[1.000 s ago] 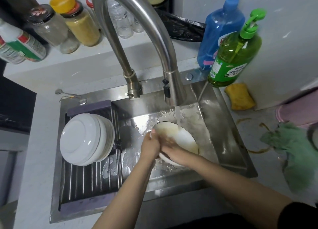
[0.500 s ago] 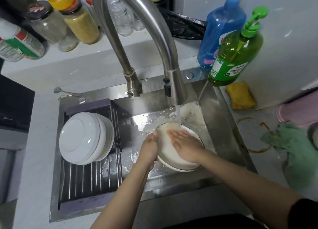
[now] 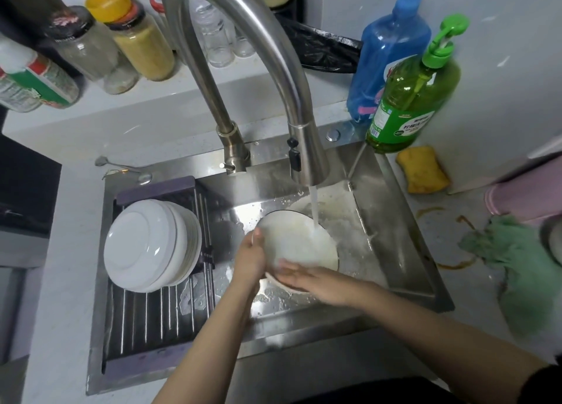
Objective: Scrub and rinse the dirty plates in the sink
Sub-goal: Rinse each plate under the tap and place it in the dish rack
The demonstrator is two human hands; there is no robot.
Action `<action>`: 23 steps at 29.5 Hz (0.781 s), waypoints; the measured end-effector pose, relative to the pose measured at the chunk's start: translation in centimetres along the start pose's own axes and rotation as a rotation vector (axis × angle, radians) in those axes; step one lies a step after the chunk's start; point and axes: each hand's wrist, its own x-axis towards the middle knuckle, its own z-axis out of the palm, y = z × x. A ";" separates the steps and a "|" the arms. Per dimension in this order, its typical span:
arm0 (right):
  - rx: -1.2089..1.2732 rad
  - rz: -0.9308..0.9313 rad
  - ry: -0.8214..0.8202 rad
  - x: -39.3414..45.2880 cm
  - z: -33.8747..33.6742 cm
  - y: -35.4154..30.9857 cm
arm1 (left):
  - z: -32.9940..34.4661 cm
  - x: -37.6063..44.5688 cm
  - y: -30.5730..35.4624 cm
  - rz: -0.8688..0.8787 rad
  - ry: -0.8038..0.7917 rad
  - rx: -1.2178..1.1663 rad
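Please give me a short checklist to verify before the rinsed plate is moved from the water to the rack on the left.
1. Water runs onto the plate from the faucet: ok.
2. Left hand grips the plate's left rim: ok.
3. Right hand lies with flat fingers on the plate's near edge, rubbing rather than gripping: not ok for lifting.
4. Plate face free of residue: cannot tell, the water film hides it.
5. Free bars on the drying rack in front of the stack of white plates: ok.
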 end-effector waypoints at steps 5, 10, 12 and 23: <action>-0.639 0.213 0.196 -1.5 -1.4 4.2 | -0.8 0.4 -0.4 0.115 -0.033 0.156; -0.221 0.018 0.268 3.0 -0.9 -0.1 | 1.0 -0.6 -0.3 0.155 -0.076 0.198; -0.122 -0.081 0.162 1.6 0.1 -1.1 | 0.6 0.3 -0.1 0.063 -0.027 0.108; -0.589 -0.247 0.652 -2.8 -0.9 2.9 | 1.5 0.6 3.5 -0.362 -0.306 -0.256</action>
